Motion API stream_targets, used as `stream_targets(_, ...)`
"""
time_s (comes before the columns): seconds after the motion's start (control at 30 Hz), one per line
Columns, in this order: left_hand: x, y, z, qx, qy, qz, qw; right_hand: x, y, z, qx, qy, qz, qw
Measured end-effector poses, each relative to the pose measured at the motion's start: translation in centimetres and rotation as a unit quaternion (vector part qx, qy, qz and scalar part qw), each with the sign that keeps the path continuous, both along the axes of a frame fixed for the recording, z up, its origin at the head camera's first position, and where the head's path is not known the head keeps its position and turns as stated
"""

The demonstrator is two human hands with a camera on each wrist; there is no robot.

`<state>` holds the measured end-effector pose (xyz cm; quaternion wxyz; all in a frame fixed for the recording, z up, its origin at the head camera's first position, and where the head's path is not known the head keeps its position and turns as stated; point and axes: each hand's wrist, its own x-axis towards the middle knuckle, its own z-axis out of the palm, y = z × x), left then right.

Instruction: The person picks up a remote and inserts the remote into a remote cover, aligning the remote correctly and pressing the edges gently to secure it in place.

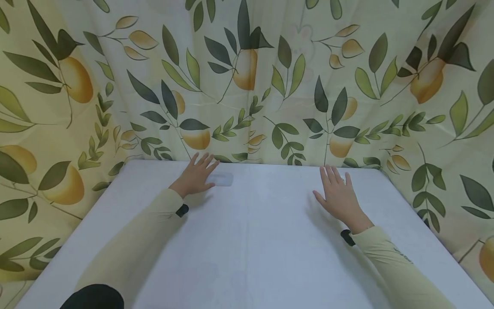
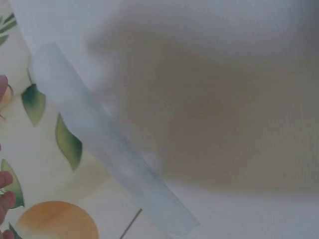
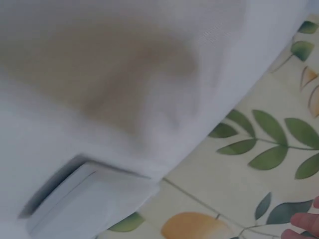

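My left hand point(image 1: 194, 175) is held above the far left part of the white table point(image 1: 251, 240), palm down, fingers straight and spread. Beside its thumb lies a flat, pale translucent object point(image 1: 224, 179); in the left wrist view it looks like a long clear strip point(image 2: 107, 134) along the table edge. Over the far right part hovers my right hand point(image 1: 339, 201), its fingers also straight. Mostly hidden behind those fingers is a white object, seen in the right wrist view as a white box-like thing point(image 3: 89, 201); its kind is unclear. Neither hand holds anything.
A curtain point(image 1: 270, 120) printed with leaves and orange fruit hangs behind the table and along both sides. Dark bands sit on both wrists. A dark rounded shape point(image 1: 92, 297) shows at the bottom left.
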<state>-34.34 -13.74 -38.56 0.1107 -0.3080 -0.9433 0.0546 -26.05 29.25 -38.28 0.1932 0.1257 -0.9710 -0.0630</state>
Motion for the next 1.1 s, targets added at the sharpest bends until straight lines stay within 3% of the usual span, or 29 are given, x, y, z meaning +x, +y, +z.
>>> stream_targets(0.13, -1.0, -0.4, -0.7, -0.022, 0.005, -0.016, 0.9996, 0.0, 1.7, -0.4, 0.005, -0.008, -0.003, 1.0)
stream_targets(0.3, -2.1, -1.0, -2.0, -0.04, 0.012, -0.007, 0.9991, 0.0, 3.2, -0.8, 0.015, -0.043, -0.023, 0.999)
stream_targets(0.6, -3.1, -1.0, -3.0, -0.009, -0.04, 0.021, 0.9989, -0.6, 5.9, -1.9, 0.027, -0.057, -0.038, 0.997)
stream_targets(0.73, -3.2, -0.8, -3.1, -0.005, -0.054, 0.02, 0.9984, -1.2, 6.6, -2.4, 0.04, -0.067, -0.041, 0.996)
stream_targets(1.1, -3.5, -0.4, -3.2, -0.009, -0.075, 0.019, 0.997, -2.5, 7.8, -3.1, 0.071, -0.18, -0.063, 0.979)
